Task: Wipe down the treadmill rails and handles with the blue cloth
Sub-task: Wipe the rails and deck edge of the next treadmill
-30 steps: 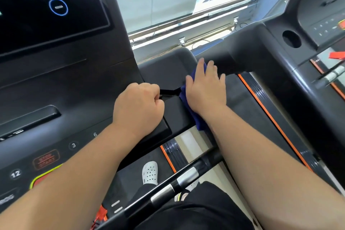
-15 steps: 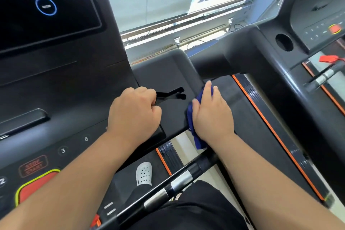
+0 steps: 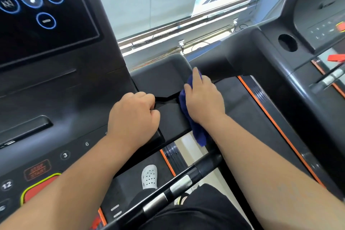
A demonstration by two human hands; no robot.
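Console panel [image 3: 56,99] with numbered buttons sits left of the left hand [image 3: 133,117]; touchscreen [image 3: 37,15] further up-left of it. Black handlebar with silver grip sections [image 3: 179,183] crosses diagonally below both wrists, between the forearms and the person's lap. White perforated shoe [image 3: 149,176] shows on the belt under the left forearm. Neighbouring treadmill's arm and cup holder [image 3: 287,43] are well to the right of the right hand [image 3: 204,99], orange-edged side rail [image 3: 270,121] between them.

Left hand: closed fist, resting on the black side rail [image 3: 168,117] of the near treadmill, gripping nothing visible.

Right hand: fingers flat and extended, palm pressing the blue cloth [image 3: 197,130] against the rail's outer edge. Cloth is under the palm and fingers; one end peeks past the fingertips, the other hangs down below the wrist. The hands are near each other, not touching.
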